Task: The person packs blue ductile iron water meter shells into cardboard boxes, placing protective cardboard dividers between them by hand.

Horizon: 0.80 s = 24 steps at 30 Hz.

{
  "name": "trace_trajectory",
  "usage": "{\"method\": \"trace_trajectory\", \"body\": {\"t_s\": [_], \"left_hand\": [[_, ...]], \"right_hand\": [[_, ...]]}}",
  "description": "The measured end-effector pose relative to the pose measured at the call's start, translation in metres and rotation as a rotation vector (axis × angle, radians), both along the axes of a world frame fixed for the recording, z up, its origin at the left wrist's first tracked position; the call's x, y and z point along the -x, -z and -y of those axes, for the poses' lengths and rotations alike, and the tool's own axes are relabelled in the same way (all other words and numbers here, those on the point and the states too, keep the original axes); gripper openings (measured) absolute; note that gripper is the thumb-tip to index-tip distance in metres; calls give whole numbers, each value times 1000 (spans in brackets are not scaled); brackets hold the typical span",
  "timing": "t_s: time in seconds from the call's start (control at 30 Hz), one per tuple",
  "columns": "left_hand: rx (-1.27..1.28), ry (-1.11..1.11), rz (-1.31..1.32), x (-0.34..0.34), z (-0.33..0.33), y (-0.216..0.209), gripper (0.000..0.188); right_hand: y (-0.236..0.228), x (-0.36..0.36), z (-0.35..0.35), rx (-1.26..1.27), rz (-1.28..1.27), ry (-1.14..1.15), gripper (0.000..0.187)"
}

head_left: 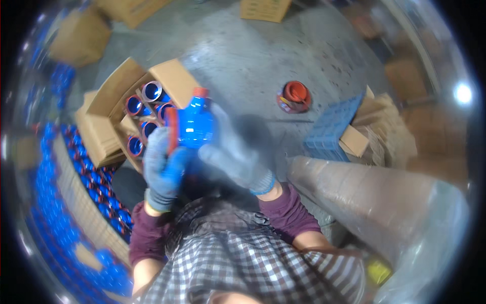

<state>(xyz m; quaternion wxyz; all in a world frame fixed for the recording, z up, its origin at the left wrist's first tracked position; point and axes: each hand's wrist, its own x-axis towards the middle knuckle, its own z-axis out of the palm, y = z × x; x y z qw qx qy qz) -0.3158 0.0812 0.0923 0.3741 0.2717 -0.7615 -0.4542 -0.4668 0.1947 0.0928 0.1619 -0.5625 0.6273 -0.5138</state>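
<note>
Blue bottle [196, 124] being gripped by left hand [163, 169], held up between both gloves; right hand [238, 154] blurred, grip unclear; packing step likely; next calls for lowering into open carton [169, 76] just beyond hands.

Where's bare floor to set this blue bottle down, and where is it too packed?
Bare grey concrete floor lies between the open cardboard box of blue bottles and the red round lid. Crowded: the box itself, the rows of blue bottles along the left, and the blue crate with cardboard scraps on the right. Both gloved hands hold the blue plastic bottle.
</note>
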Motion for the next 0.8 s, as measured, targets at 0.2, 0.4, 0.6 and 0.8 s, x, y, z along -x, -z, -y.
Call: {"method": "trace_trajectory", "body": {"t_s": [0.2,0.4,0.6,0.8], "left_hand": [[-891,384,-331,69,74,6,34],[-1111,451,-284,141,120,83,24],[-1256,601,-194,204,124,156,28],[-1115,561,-12,209,128,213,26]], "right_hand": [[34,53,2,437,1100,-231,63],[219,145,-58,309,1387,698,70],[349,234,-111,368,1395,1168,42],[377,281,-97,323,1210,1166,29]]}}
